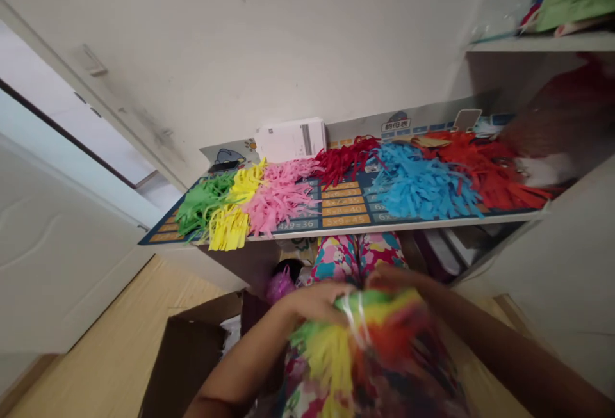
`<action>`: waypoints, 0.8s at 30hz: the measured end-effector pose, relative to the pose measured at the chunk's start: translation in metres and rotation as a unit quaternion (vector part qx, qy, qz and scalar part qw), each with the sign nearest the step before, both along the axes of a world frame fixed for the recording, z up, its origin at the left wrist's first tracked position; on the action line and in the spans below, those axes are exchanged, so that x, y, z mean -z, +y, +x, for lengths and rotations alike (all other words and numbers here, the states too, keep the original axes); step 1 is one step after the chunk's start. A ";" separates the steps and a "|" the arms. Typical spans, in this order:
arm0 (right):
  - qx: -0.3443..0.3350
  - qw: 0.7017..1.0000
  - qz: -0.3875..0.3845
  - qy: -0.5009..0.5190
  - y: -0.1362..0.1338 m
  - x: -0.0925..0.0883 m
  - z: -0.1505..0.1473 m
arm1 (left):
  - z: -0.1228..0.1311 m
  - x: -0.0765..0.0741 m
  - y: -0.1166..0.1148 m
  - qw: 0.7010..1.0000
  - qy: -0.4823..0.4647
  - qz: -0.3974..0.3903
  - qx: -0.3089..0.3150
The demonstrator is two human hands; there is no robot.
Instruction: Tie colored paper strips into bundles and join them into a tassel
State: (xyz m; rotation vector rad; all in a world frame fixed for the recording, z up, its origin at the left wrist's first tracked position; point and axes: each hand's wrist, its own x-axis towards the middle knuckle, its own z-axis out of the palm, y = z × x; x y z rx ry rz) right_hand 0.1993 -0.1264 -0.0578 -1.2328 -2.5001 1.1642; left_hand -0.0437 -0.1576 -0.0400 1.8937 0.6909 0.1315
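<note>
Rainbow tassel bundle (369, 347) between left hand (314, 301) and right hand (396, 278), fingers (339, 294) tight around it; mat (346, 210) beyond, "5x9=45".

The fringed bundle (365, 341) at 6 o'clock runs green, yellow, orange and red, the colours blurred together. Just above it, toward 12 o'clock, the clothing (350, 258) bears a floral print in pink, teal and yellow. The desk mat (346, 203) is navy with orange sum boxes. Across it, from 9 to 3 o'clock, lie a green heap (202, 203), a yellow heap (230, 226), a pink heap (281, 197), a dark red heap (346, 159), a sky-blue heap (418, 184) and an orange-red heap (485, 168). At 7 o'clock the cardboard box (182, 354) is brown and the floor (110, 354) is pale wood.
</note>
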 end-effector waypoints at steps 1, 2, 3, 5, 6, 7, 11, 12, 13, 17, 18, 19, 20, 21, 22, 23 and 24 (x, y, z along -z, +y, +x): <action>0.008 1.000 0.020 -0.018 0.012 -0.011 -0.006 | 0.006 0.000 0.000 1.000 0.027 0.013 -0.002; 0.016 0.998 0.045 -0.037 0.018 -0.023 -0.012 | 0.011 0.000 0.001 0.997 0.057 0.038 -0.041; 0.025 0.996 0.072 -0.055 0.018 -0.032 -0.017 | 0.015 0.001 0.003 0.989 0.076 0.067 -0.106; 0.047 0.989 0.120 -0.071 0.001 -0.042 -0.028 | 0.017 0.004 0.008 0.964 0.077 0.102 -0.234; 0.052 0.986 0.136 -0.078 -0.013 -0.042 -0.033 | 0.015 0.006 0.011 0.954 0.064 0.105 -0.274; 0.061 0.984 0.149 -0.073 -0.029 -0.038 -0.037 | 0.014 0.008 0.013 0.948 0.048 0.099 -0.300; 0.175 0.964 0.187 0.067 -0.075 -0.005 -0.040 | 0.012 0.013 0.008 0.924 -0.054 0.033 -0.378; 0.212 0.952 0.193 0.102 -0.077 0.004 -0.039 | 0.015 0.013 0.004 0.915 -0.102 -0.005 -0.390; 0.243 0.941 0.198 0.127 -0.076 0.011 -0.037 | 0.019 0.012 0.000 0.900 -0.164 -0.057 -0.399; 0.304 0.905 0.219 0.204 -0.046 0.018 -0.029 | 0.040 0.001 -0.003 0.785 -0.392 -0.251 -0.409; 0.311 0.897 0.224 0.221 -0.034 0.016 -0.028 | 0.045 -0.004 0.003 0.777 -0.402 -0.255 -0.411; 0.318 0.890 0.230 0.233 -0.020 0.011 -0.027 | 0.051 -0.009 0.012 0.778 -0.402 -0.246 -0.416; 0.325 0.885 0.234 0.239 -0.003 0.005 -0.026 | 0.057 -0.015 0.025 0.782 -0.398 -0.230 -0.421; 0.330 0.881 0.237 0.240 0.016 -0.002 -0.024 | 0.063 -0.022 0.040 0.787 -0.393 -0.212 -0.425; 0.335 0.880 0.239 0.237 0.037 -0.010 -0.022 | 0.069 -0.028 0.057 0.792 -0.388 -0.193 -0.429; 0.338 0.880 0.241 0.229 0.059 -0.018 -0.020 | 0.075 -0.034 0.074 0.796 -0.384 -0.177 -0.432; 0.340 0.882 0.245 0.217 0.081 -0.026 -0.018 | 0.080 -0.040 0.091 0.801 -0.379 -0.161 -0.435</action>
